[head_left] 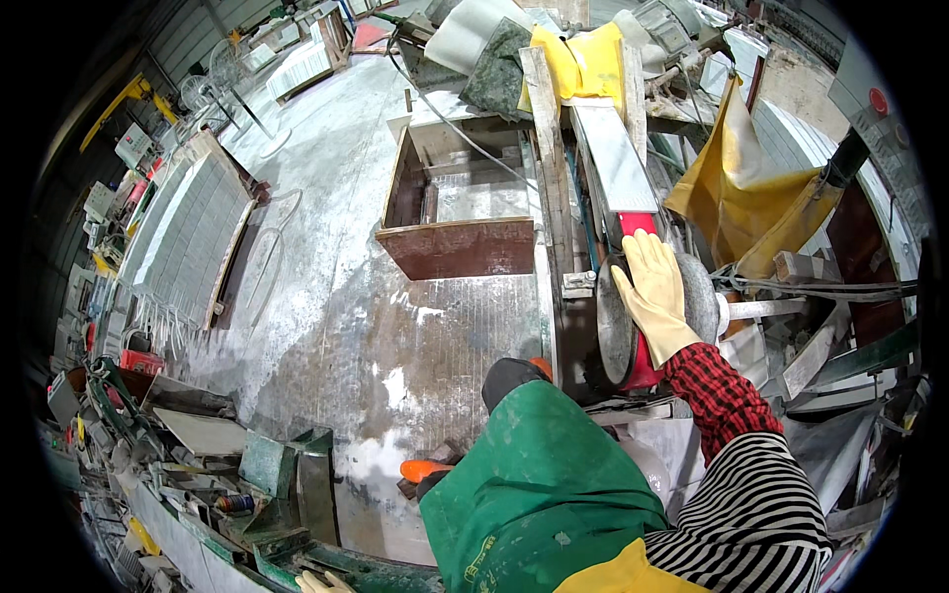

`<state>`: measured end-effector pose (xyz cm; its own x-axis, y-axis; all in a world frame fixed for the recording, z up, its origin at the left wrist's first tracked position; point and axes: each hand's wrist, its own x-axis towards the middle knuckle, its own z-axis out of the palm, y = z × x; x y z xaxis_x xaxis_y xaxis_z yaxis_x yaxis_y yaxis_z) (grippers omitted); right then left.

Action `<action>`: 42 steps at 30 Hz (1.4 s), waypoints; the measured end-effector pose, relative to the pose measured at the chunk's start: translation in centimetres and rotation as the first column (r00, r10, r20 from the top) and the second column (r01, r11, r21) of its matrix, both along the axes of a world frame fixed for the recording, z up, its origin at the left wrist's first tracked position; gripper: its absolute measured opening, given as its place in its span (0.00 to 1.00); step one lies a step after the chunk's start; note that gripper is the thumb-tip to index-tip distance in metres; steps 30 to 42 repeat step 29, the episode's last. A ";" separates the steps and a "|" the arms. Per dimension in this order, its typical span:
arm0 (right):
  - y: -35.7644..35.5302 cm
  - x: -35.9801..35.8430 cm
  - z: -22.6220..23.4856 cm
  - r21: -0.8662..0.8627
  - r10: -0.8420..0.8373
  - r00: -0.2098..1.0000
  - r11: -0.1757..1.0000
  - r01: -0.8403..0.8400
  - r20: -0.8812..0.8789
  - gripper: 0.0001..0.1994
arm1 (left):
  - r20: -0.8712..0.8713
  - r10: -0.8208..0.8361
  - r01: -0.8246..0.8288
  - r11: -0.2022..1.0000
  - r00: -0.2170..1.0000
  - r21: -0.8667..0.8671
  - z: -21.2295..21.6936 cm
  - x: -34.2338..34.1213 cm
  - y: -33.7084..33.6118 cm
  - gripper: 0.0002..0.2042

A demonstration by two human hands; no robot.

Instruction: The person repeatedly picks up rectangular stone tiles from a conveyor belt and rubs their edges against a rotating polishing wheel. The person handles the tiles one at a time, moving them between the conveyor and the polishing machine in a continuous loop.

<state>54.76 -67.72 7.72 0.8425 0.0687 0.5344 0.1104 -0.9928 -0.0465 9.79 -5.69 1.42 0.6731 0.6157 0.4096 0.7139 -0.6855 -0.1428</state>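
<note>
Grinding wheel (615,331) lying under flat, spread fingers (647,259) of gloved right hand (654,296), gripping nothing, left hand (321,583) barely showing, grip unclear.

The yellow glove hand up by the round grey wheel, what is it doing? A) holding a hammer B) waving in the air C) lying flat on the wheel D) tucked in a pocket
C: the right hand, in its yellow glove, lies with fingers spread flat on the round grey wheel.

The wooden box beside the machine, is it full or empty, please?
Empty, as far as shown: the wooden box is open-topped, and only its bare, dusty bottom shows.
</note>
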 end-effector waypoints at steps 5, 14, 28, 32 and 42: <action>-0.5 -0.5 -0.7 -0.021 0.004 0.998 1.000 -0.002 0.058 0.26 | -0.003 -0.013 0.013 1.000 1.000 -0.002 -0.4 0.4 0.6 0.22; 0.2 -1.7 0.1 0.020 0.004 1.000 1.000 -0.004 0.019 0.26 | 0.140 -0.104 0.106 0.994 0.985 -0.005 -0.5 0.0 0.0 0.21; -2.8 8.2 1.9 0.104 -0.066 0.997 0.993 0.062 0.034 0.19 | 0.006 -0.022 0.022 1.000 1.000 -0.013 -2.1 -0.6 1.9 0.24; -2.4 8.8 2.0 0.087 -0.112 0.993 0.990 0.114 -0.036 0.19 | 0.013 -0.011 0.011 1.000 1.000 -0.008 -2.1 -0.7 1.7 0.24; -2.4 8.8 2.0 0.087 -0.112 0.993 0.990 0.114 -0.036 0.19 | 0.013 -0.011 0.011 1.000 1.000 -0.008 -2.1 -0.7 1.7 0.24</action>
